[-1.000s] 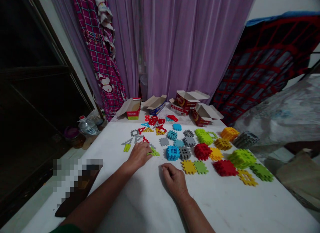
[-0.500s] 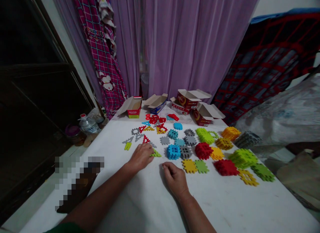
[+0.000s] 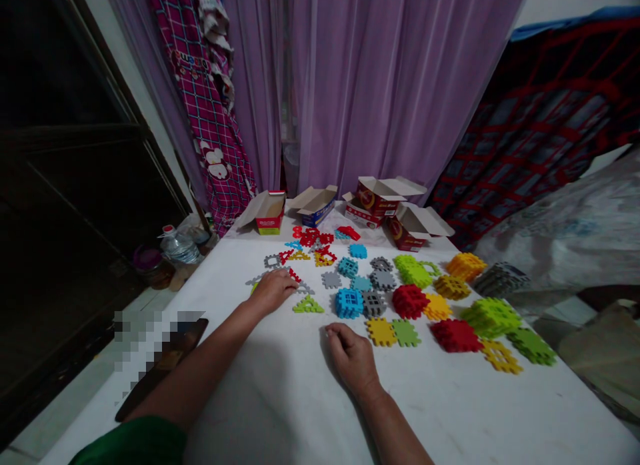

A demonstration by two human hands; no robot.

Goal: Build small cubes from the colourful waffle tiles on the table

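My left hand (image 3: 274, 293) is over the loose pieces at the left, palm down, fingers bent but not closed. It partly covers a red triangle piece (image 3: 295, 275), a grey triangle piece (image 3: 305, 288) and a lime piece. I see nothing held in it, though its underside is hidden. Right of it a light-green triangle piece (image 3: 308, 305) lies flat on the cloth. My right hand (image 3: 353, 358) rests on its side on the white table, fingers curled in, with nothing showing in them. Near it lie a yellow square piece (image 3: 381, 332) and a green square piece (image 3: 406, 333).
Stacks of notched plastic squares, including blue (image 3: 349, 303), dark red (image 3: 410, 301) and lime (image 3: 491, 317), fill the table's right side. Open cardboard boxes (image 3: 270, 223) stand along the back. A dark flat object (image 3: 165, 365) lies at the left edge beside my forearm.
My left hand has moved left, off the light-green triangle, which now shows whole on the cloth. My right hand has stayed in place. The view has shifted slightly.
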